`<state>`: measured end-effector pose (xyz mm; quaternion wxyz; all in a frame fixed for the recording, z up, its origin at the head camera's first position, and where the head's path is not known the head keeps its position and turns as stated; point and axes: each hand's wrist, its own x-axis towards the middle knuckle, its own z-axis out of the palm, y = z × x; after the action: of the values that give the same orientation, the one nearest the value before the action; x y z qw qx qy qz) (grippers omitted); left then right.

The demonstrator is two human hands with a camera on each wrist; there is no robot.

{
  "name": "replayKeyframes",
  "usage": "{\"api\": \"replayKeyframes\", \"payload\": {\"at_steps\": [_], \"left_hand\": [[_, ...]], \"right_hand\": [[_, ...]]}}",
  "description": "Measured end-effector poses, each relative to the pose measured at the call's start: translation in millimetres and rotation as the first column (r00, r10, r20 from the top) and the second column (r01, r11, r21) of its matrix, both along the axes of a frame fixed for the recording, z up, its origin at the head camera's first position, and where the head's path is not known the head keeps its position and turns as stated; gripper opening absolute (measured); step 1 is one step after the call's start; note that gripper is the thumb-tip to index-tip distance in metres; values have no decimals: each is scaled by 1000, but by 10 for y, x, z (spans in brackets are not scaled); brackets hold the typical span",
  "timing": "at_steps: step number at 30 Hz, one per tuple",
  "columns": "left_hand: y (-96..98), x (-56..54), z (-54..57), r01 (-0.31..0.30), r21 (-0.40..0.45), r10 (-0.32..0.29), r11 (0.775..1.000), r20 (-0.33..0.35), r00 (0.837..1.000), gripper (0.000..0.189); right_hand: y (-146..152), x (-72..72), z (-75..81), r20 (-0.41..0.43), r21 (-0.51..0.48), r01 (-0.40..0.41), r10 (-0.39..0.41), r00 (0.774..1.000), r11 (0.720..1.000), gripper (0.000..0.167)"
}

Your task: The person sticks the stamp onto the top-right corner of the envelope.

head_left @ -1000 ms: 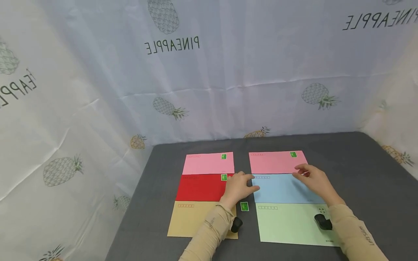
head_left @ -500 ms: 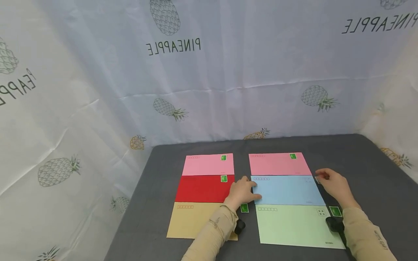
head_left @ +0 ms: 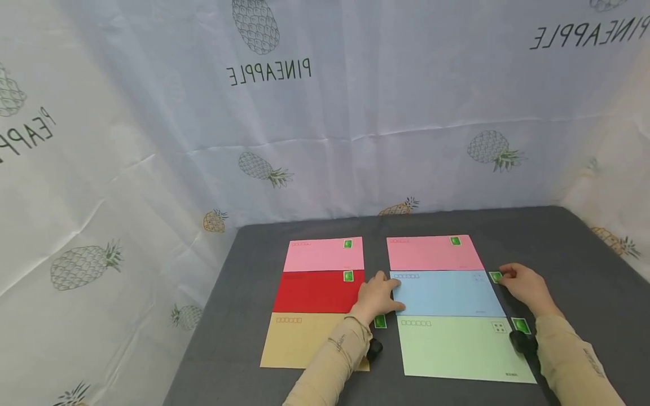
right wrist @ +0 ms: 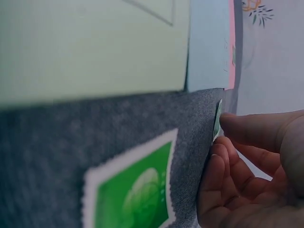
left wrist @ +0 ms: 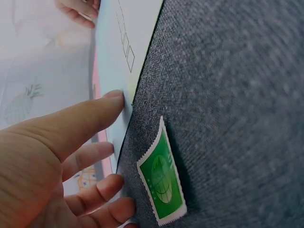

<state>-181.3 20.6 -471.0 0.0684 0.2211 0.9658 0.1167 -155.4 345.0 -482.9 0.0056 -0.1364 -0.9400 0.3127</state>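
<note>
The creased cloth [head_left: 406, 96] carries mirrored PINEAPPLE print, and just beside the right edge of the smooth blue envelope [head_left: 447, 294] on the grey woven table [head_left: 218, 338], the right hand [head_left: 527, 288] pinches 1 green, white-edged stamp [head_left: 494, 277], while the left hand [head_left: 376, 296], fingers spread, is at this envelope's left edge.

Behind 1 grey table [head_left: 574, 265] hangs pineapple-print cloth [head_left: 376, 107].
</note>
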Motion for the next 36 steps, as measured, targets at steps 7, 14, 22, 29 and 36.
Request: {"api": "replayKeyframes", "payload": {"at_steps": [7, 14, 22, 29, 36], "left_hand": [[43, 12, 10, -49, -3, 49, 999, 9, 999, 57], [59, 23, 12, -70, -15, 70, 997, 28, 997, 58], [41, 15, 1, -49, -19, 50, 999, 39, 998, 57], [45, 11, 4, -43, -19, 43, 999, 37, 998, 58], [34, 2, -7, -50, -20, 50, 999, 41, 998, 59]], "right_hand": [[19, -22, -25, 15, 23, 25, -25, 1000, 999, 40], [3, -34, -30, 4, 36, 17, -17, 1000, 999, 36], [-24, 5, -9, -25, 23, 61, -60, 998, 998, 27], [-29, 45, -28, -73, -10, 101, -102, 992, 995, 26], [-8, 47, -58, -71, -55, 129, -133, 989, 990, 31]]}}
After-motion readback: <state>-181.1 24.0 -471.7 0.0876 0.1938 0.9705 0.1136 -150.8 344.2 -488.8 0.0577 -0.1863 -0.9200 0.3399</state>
